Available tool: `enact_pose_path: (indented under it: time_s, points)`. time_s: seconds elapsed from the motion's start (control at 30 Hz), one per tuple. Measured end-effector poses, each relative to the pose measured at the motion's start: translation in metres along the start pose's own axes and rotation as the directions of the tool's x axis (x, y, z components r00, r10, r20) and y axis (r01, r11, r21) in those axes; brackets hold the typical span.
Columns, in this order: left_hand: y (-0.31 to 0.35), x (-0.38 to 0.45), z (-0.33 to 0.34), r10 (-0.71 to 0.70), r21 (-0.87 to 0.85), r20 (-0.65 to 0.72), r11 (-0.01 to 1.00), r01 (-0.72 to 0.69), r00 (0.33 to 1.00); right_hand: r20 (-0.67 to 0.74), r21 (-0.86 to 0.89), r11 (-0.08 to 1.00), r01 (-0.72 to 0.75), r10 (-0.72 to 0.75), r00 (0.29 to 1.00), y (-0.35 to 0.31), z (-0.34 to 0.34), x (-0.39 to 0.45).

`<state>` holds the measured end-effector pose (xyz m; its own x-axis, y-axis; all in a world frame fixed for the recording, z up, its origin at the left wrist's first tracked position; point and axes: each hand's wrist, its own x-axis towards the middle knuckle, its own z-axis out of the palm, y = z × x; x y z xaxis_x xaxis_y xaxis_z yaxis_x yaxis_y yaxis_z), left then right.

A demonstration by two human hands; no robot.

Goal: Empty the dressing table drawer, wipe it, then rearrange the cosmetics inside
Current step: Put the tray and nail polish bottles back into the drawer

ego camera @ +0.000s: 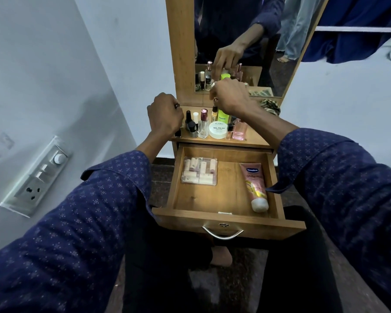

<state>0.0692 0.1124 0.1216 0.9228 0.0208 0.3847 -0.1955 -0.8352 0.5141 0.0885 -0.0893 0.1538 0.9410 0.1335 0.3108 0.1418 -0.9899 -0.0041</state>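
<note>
The drawer (227, 213) is standing pulled out under the wooden shelf (253, 141). Inside it, a clear case of lipsticks (199, 171) is lying at the back left, and a pink tube (255, 187) is lying along the right side, cap toward the front. The left hand (165, 114) is hovering over the shelf's left end, fingers curling round a small dark thing that is mostly hidden. The right hand (231, 96) is reaching over the bottles, fingertips pinching the cap of a small bottle (215, 109). A white jar (217, 129), a clear bottle (203, 124) and a pink bottle (239, 129) are standing on the shelf, below the mirror (239, 41)
</note>
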Motion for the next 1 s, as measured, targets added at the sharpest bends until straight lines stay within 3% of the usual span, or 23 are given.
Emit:
enact_pose_path:
  time_s: [0.13,0.4,0.77,1.0]
  points:
    - [0.002,0.001,-0.007,0.024,-0.034,-0.018,0.999,-0.024,1.000,-0.053,-0.025,0.998,-0.049,0.048,0.997,-0.005,-0.003,0.004]
    - [0.004,0.002,-0.013,0.052,-0.046,-0.061,0.997,-0.055,0.997,-0.021,0.000,0.998,-0.068,0.068,0.997,-0.014,-0.004,0.005]
    - [0.013,-0.003,-0.030,0.217,-0.210,-0.185,0.944,-0.255,0.958,-0.252,0.236,0.970,-0.066,0.126,0.959,-0.016,-0.056,-0.016]
    - [0.032,-0.020,-0.036,0.202,-0.387,-0.213,0.881,-0.273,0.956,-0.298,0.265,0.957,-0.116,0.196,0.934,-0.009,-0.079,-0.047]
